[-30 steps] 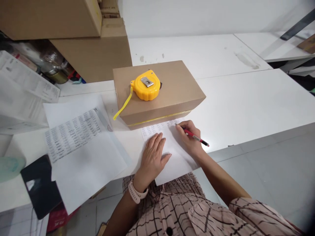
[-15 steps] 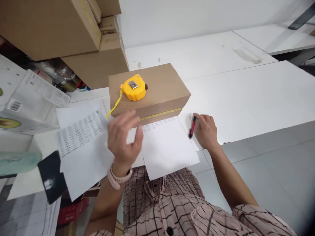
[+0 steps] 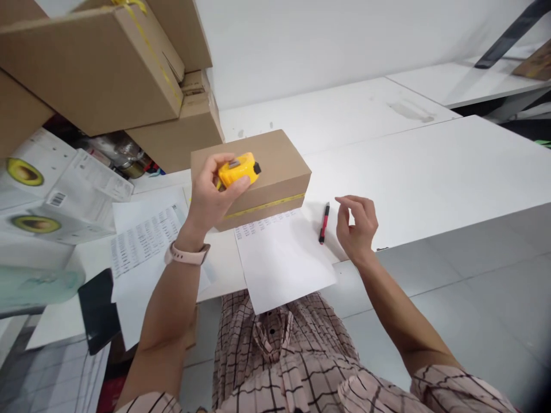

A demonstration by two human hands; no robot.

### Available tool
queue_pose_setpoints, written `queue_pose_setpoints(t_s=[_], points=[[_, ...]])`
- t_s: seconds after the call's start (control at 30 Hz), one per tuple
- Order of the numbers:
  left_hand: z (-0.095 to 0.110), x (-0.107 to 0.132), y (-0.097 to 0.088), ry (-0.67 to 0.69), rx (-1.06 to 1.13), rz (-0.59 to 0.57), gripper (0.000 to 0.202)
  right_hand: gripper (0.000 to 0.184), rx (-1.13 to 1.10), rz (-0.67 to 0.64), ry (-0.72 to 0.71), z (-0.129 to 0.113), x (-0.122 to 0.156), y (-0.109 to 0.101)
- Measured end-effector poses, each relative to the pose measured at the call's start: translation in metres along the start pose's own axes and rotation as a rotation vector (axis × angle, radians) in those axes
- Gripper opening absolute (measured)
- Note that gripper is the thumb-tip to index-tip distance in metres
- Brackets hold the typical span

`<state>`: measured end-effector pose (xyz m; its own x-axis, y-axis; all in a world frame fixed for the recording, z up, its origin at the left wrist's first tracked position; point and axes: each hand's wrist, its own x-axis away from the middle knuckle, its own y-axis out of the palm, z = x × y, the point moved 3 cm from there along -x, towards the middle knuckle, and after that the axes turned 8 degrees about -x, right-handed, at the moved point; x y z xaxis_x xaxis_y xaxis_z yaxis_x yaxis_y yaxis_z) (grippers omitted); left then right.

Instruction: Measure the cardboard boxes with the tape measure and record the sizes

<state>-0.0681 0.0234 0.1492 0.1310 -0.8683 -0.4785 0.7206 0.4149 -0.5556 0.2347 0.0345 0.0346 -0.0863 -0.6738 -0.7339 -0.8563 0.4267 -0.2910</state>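
My left hand (image 3: 210, 195) grips a yellow tape measure (image 3: 241, 170) just over the top of a brown cardboard box (image 3: 275, 152). A yellow strip runs along the box's front side. Under the box's front edge lies a white sheet of paper (image 3: 284, 258) with rows of print, overhanging the table edge. To the right, my right hand (image 3: 358, 223) is raised slightly with fingers curved and apart, holding nothing. A red and black pen (image 3: 324, 223) lies on the table beside it, not touched.
More printed sheets (image 3: 146, 246) and a black flat object (image 3: 99, 310) lie on the left. Large cardboard boxes (image 3: 99, 69) are stacked at the back left, above white boxes with avocado pictures (image 3: 64, 189). The white table (image 3: 413, 172) stretches right.
My left hand has moved up to the box and taken hold of the tape measure. My right hand has drawn away from the pen, which stays on the table.
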Motion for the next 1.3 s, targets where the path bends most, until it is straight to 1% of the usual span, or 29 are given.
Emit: queue_pose_setpoints(t_s=[0.03,0.07,0.13,0.17,0.23,0.3,0.4,0.47,0.5,0.57,0.63,0.7,0.77,0.83,0.87,0.93,1.0,1.07,1.13,1.2,1.3], points=[[0.008,0.003,0.001,0.006,0.09,-0.042,0.044,0.025,-0.12,-0.019,0.023,-0.016,-0.011,0.001],[0.017,0.005,0.002,0.013,0.158,-0.083,0.045,0.025,-0.271,-0.082,0.066,-0.032,-0.024,0.004],[0.033,0.008,0.002,0.022,0.231,-0.152,0.048,0.032,-0.56,-0.307,0.191,-0.063,-0.049,0.015],[0.039,0.009,0.001,0.019,0.246,-0.18,0.051,0.035,-0.664,-0.426,0.245,-0.077,-0.059,0.02],[0.045,0.012,-0.005,0.001,0.259,-0.21,0.055,0.038,-0.807,-0.574,0.346,-0.097,-0.075,0.029],[0.045,0.016,-0.014,-0.031,0.269,-0.206,0.056,0.038,-0.895,-0.645,0.438,-0.109,-0.083,0.036],[0.041,0.021,-0.026,-0.09,0.327,-0.222,0.057,0.037,-1.003,-0.729,0.567,-0.12,-0.084,0.05],[0.038,0.021,-0.031,-0.141,0.394,-0.26,0.059,0.035,-1.046,-0.757,0.641,-0.126,-0.084,0.062],[0.036,0.019,-0.034,-0.165,0.423,-0.271,0.06,0.033,-1.057,-0.747,0.675,-0.126,-0.087,0.068],[0.026,0.013,-0.044,-0.211,0.447,-0.24,0.06,0.03,-1.088,-0.674,0.731,-0.119,-0.099,0.076],[0.006,0.005,-0.061,-0.274,0.443,-0.143,0.057,0.029,-1.134,-0.546,0.767,-0.099,-0.118,0.079],[-0.024,-0.002,-0.084,-0.38,0.446,-0.044,0.052,0.028,-1.156,-0.408,0.791,-0.069,-0.137,0.08],[-0.058,-0.006,-0.107,-0.479,0.445,-0.028,0.047,0.024,-1.116,-0.328,0.836,-0.036,-0.151,0.082],[-0.089,-0.006,-0.128,-0.564,0.439,-0.02,0.043,0.019,-1.041,-0.289,0.884,-0.009,-0.156,0.089],[-0.103,-0.005,-0.137,-0.596,0.432,-0.011,0.039,0.017,-0.997,-0.284,0.9,0.001,-0.155,0.093],[-0.123,-0.002,-0.15,-0.644,0.416,0.007,0.033,0.016,-0.891,-0.303,0.9,0.011,-0.151,0.104],[-0.135,0.0,-0.157,-0.676,0.403,0.014,0.031,0.017,-0.742,-0.342,0.856,0.013,-0.146,0.113],[-0.139,-0.001,-0.157,-0.682,0.4,0.01,0.032,0.022,-0.596,-0.421,0.802,0.009,-0.141,0.121],[-0.138,-0.004,-0.152,-0.663,0.405,-0.003,0.035,0.035,-0.51,-0.526,0.779,0.003,-0.136,0.125],[-0.134,-0.009,-0.144,-0.641,0.409,-0.032,0.041,0.041,-0.484,-0.602,0.792,-0.001,-0.131,0.128],[-0.128,-0.016,-0.132,-0.623,0.402,-0.059,0.047,0.044,-0.463,-0.611,0.806,-0.005,-0.127,0.125]])
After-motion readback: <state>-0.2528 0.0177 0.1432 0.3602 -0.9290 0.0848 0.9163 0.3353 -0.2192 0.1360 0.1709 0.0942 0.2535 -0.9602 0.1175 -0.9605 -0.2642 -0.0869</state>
